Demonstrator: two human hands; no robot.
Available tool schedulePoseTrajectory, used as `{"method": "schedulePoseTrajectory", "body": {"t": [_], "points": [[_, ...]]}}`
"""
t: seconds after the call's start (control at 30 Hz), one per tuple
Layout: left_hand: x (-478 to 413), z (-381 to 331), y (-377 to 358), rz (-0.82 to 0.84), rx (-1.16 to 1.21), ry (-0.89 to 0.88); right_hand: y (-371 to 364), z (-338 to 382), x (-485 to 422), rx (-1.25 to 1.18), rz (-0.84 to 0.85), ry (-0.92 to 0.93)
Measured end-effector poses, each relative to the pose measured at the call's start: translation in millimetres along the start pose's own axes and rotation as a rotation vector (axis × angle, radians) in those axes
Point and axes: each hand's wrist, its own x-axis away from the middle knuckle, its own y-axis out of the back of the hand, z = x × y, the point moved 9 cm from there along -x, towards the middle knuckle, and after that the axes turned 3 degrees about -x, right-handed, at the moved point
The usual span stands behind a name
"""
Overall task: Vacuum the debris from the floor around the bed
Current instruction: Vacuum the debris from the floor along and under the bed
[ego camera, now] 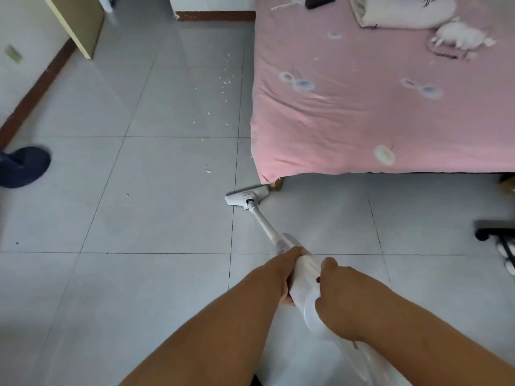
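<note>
- Because the vacuum (302,280) is long and steers from its top end, we grip its white body with both hands. The left hand (281,274) wraps it from the nine o'clock side with its fingers curled round the casing. The right hand (340,299) clasps it from three o'clock, slightly nearer to us.
- From our fingers the tube (264,224) runs off toward eleven o'clock, down to the floor head (247,196). The head lies flat on the floor (139,204), with its right end just beside the leg (277,183) at the near corner of the bed (362,101).
- The white crumbs (225,79) lie scattered along the bed's left side, at about twelve o'clock from the floor head and well apart from our hands.
- One lone flake (207,170) sits nearer, at roughly ten o'clock from the head and close to it.
- We judge that the head is parked at the corner so that a push forward would sweep up that strip; none of the visible scatter is under it yet.
- A dark slipper (23,167) lies at nine o'clock, and a chair base (494,232) at three.
</note>
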Motion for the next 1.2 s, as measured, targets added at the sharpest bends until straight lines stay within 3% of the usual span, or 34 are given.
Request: {"method": "schedulePoseTrajectory", "body": {"t": [0.23,0.33,0.4,0.67,1.2], "points": [[-2.7,-44.3,52.6,0.023,0.025,-0.003,24.6,59.1,-36.4,-0.017,-0.065,0.039],[-6.5,-52.7,74.4,0.024,0.059,-0.003,14.4,74.9,-54.9,-0.057,0.069,-0.012],[-8.1,-50.2,78.5,0.03,0.098,0.005,6.8,77.7,-56.7,-0.029,0.118,-0.043],[-24.2,-39.1,96.0,0.027,0.235,0.002,-16.9,81.3,-67.8,0.097,0.047,-0.008],[-54.5,-43.0,123.0,0.019,0.356,-0.094,-50.0,85.9,-100.7,-0.041,-0.006,0.093]]}}
